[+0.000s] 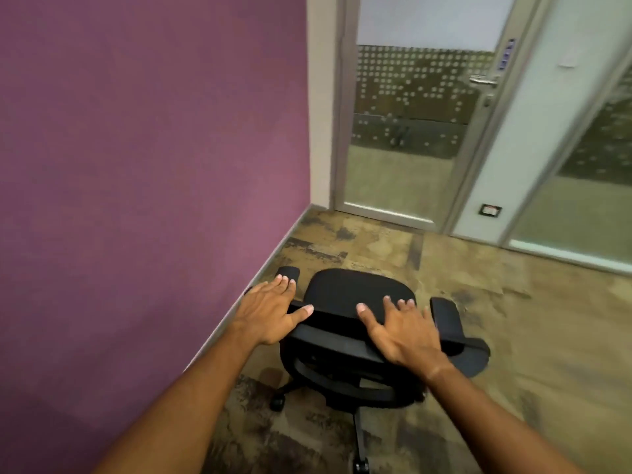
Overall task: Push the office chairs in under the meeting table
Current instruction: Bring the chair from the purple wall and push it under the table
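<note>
A black office chair point(345, 292) on castors stands right below me, seen from behind, with its seat facing the far glass wall. My left hand point(270, 313) lies over the left end of the backrest's top edge, fingers spread, thumb on the rim. My right hand point(400, 330) rests flat on the right part of the same edge, fingers apart. Neither hand is closed around the backrest. The chair's armrests stick out on both sides. No meeting table is in view.
A purple wall point(136, 165) runs close along the chair's left side. Ahead stand a glass partition point(403, 131) and a glass door with a metal handle point(484, 80). Mottled brown carpet point(513, 319) spreads to the right.
</note>
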`<state>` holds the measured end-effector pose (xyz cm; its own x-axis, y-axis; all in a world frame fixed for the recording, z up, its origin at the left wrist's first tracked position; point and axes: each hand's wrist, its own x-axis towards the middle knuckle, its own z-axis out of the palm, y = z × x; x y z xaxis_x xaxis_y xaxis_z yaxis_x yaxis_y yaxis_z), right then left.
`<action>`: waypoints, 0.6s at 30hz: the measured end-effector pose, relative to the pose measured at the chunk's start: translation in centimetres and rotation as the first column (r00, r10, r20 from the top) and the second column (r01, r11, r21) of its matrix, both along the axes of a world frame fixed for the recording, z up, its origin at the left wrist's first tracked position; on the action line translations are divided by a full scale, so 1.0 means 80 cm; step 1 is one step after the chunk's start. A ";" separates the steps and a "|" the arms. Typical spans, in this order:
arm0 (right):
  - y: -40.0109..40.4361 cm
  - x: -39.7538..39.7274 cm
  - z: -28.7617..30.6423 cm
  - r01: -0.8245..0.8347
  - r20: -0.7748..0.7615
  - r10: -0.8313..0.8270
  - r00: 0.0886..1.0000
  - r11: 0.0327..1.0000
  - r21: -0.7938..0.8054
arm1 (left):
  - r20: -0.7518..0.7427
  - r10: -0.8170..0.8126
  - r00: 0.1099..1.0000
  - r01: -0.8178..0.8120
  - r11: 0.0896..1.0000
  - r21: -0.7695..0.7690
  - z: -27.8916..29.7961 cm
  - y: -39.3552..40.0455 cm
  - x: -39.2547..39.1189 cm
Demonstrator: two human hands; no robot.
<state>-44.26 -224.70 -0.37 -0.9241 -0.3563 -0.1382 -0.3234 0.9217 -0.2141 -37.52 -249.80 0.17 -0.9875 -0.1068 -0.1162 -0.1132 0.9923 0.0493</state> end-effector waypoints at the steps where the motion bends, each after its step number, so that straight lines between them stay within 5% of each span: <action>1: 0.006 0.004 0.001 0.046 0.014 -0.046 0.999 0.998 0.034 | 0.006 -0.018 1.000 0.018 1.000 0.006 0.000 -0.003 0.000; 18: 0.013 0.050 0.009 0.144 -0.063 -0.136 0.989 0.976 0.162 | -0.062 -0.143 0.988 0.145 0.989 0.021 -0.010 -0.007 0.004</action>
